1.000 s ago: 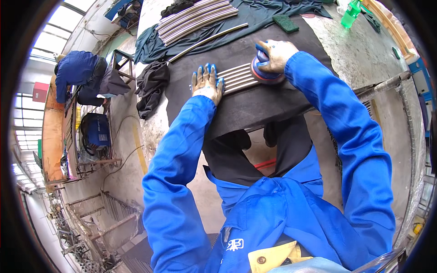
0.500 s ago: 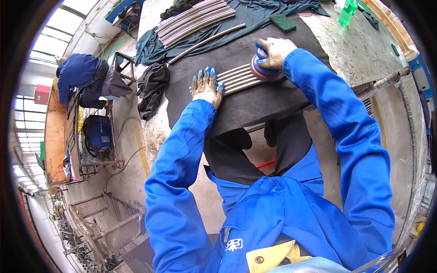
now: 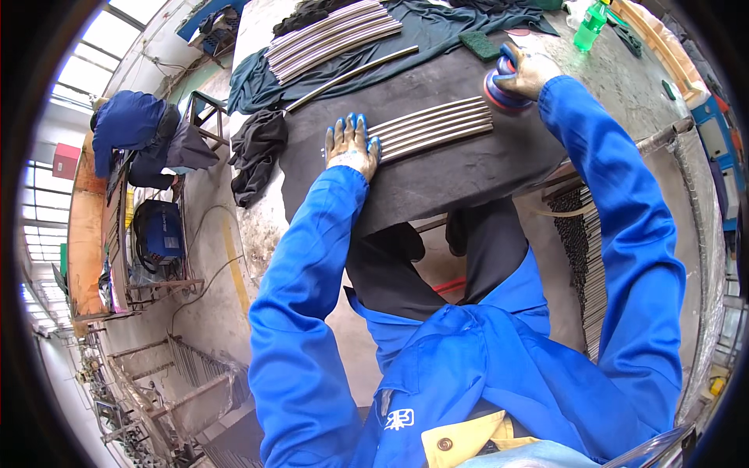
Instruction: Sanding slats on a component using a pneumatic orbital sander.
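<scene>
Several slim metal tubes (image 3: 445,123) lie side by side on a black mat (image 3: 437,187) over the table. My left hand (image 3: 353,148), in a stained glove with blue fingertips, rests flat across their left ends with its fingers stretched out. In my gloved right hand (image 3: 534,74) is a round blue and red palm sander (image 3: 503,95), gripped from above. The sander is at the right ends of the tubes, over the mat. A green scouring pad (image 3: 477,45) lies just beyond it.
More metal tubes (image 3: 335,39) and one single tube (image 3: 351,78) lie on a dark green cloth (image 3: 248,87) at the back. Black cloth (image 3: 257,148) is heaped at left. A green bottle (image 3: 591,27) stands far right. Another person (image 3: 136,125) bends over a bench at left.
My right hand has moved the sander to the right and slightly away, from on top of the tubes to past their right ends. My left hand stays in place on the tubes.
</scene>
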A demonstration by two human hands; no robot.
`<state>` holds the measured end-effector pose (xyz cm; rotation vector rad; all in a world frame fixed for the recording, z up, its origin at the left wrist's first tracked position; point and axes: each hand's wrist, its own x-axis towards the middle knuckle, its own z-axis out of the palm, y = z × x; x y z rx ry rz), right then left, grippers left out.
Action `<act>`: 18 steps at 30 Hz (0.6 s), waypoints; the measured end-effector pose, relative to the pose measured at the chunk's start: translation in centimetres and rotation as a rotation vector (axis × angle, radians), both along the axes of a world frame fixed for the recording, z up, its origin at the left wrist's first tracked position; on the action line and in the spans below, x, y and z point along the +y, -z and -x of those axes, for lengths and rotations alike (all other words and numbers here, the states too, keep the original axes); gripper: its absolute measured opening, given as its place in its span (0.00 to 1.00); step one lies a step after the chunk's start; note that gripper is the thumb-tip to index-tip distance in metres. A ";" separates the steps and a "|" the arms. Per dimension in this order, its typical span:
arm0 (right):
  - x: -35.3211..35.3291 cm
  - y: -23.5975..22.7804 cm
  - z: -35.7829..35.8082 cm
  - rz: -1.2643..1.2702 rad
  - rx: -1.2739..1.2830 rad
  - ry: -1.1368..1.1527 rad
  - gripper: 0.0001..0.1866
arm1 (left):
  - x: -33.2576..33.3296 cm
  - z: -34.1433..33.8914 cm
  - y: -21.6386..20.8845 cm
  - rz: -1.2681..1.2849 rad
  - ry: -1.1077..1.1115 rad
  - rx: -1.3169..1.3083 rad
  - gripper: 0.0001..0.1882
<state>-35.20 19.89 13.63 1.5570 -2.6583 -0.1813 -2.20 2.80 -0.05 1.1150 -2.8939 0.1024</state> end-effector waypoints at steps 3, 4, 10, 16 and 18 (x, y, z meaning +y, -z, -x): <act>-0.3 0.1 -0.7 0.112 -0.059 -0.070 0.38 | -0.2 -0.1 0.2 -0.002 -0.012 0.002 0.34; -0.5 0.3 -1.0 0.150 -0.080 -0.095 0.38 | -0.3 -0.2 0.2 -0.002 -0.018 0.000 0.34; -2.8 3.8 -3.2 0.045 -0.128 -0.192 0.38 | -0.5 0.2 0.6 0.032 -0.003 0.000 0.35; -4.8 3.5 -4.1 0.020 -0.201 -0.199 0.38 | -2.1 1.0 0.2 -0.013 -0.016 0.020 0.35; -5.0 3.5 -4.2 0.016 -0.197 -0.185 0.38 | -2.5 1.3 0.1 0.006 -0.036 -0.022 0.34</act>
